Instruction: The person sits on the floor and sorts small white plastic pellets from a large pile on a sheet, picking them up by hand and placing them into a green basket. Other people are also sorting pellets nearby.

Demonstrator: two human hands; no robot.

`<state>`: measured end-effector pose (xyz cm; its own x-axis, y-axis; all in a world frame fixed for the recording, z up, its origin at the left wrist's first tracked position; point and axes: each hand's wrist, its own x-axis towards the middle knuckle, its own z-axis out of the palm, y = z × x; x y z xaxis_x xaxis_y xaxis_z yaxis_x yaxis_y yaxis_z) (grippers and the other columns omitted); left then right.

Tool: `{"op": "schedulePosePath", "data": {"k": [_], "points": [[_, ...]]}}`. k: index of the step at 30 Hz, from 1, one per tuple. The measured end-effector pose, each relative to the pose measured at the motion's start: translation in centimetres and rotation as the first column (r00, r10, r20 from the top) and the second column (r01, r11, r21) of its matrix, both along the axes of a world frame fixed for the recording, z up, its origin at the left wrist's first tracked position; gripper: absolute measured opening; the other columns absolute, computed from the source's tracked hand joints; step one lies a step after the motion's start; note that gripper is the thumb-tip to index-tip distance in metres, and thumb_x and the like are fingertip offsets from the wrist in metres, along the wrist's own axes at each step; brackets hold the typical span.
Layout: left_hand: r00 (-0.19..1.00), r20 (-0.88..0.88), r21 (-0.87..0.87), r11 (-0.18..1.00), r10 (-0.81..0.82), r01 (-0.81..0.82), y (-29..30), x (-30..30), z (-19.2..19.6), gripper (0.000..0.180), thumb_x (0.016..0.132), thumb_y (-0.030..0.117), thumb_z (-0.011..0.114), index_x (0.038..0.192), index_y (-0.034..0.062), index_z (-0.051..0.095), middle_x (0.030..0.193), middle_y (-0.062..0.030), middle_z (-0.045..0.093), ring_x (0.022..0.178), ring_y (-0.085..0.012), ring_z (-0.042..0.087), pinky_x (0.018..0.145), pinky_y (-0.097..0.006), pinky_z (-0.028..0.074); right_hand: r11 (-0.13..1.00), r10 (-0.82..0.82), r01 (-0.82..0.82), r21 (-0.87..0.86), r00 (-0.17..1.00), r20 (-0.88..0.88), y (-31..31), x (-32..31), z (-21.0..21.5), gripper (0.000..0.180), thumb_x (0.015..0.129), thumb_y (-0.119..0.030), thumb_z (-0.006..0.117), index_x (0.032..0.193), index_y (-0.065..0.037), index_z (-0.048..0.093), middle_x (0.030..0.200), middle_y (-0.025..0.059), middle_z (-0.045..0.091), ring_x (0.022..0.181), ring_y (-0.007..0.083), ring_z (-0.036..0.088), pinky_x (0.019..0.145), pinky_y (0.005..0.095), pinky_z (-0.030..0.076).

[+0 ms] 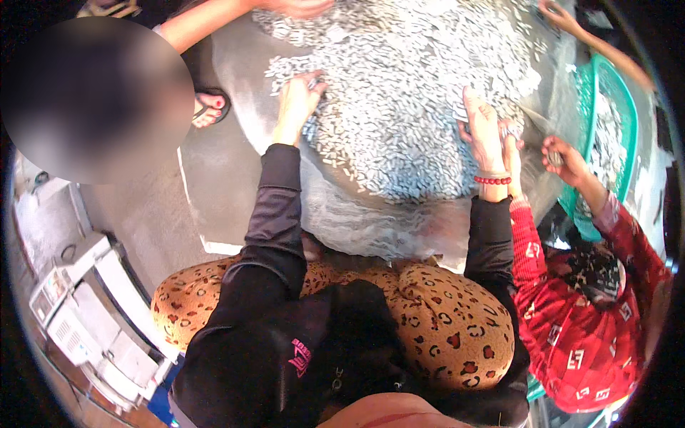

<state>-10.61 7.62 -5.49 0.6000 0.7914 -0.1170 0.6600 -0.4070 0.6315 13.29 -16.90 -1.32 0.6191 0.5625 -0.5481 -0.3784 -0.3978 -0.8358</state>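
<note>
A broad heap of small, slender, silvery-white pieces (399,107) that look like small fish lies on a sheet in front of me. My left hand (298,101) is at the heap's left edge, fingers drawn together in a pinch; what lies between the fingertips is too small to name. Over the right side of the heap is my right hand (483,132), its fingers curled in, with a red bead bracelet (492,180) at the wrist. Whitish pieces show by its fingers, but what it grips is unclear.
At my right a person in a red patterned top (585,342) reaches in, one hand (564,160) closed around something roundish. Beyond stands a green basket (586,107) of similar pieces. Another person's arm (207,21) crosses the far left; white plastic chairs (93,314) stand at left.
</note>
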Motion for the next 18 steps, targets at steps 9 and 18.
{"op": "schedulePosePath", "data": {"k": [9,18], "points": [[0.987,-0.055,-0.069,0.986,0.150,-0.154,0.7,0.4,2.4,0.026,0.073,0.030,0.074,0.088,0.0093,0.069,0.075,-0.0103,0.066,0.067,-0.0212,0.061,0.059,-0.036,0.046,0.973,-0.065,0.028,0.228,0.986,0.156,-1.0,1.4,2.2,0.006,0.084,0.001,0.057,0.083,-0.004,0.053,0.083,0.0091,0.059,0.057,0.0118,0.058,0.039,0.0214,0.045],[0.998,-0.012,-0.085,0.994,-0.063,0.061,-0.4,1.0,4.4,0.018,0.079,0.019,0.071,0.085,0.0023,0.067,0.061,0.0018,0.056,0.049,-0.0035,0.046,0.039,-0.019,0.030,0.854,0.508,-0.301,-0.424,0.303,0.807,1.3,1.3,-4.3,0.027,0.080,-0.009,0.061,0.105,0.000,0.059,0.088,0.0238,0.056,0.083,0.0400,0.055,0.073,0.0432,0.047]]}}
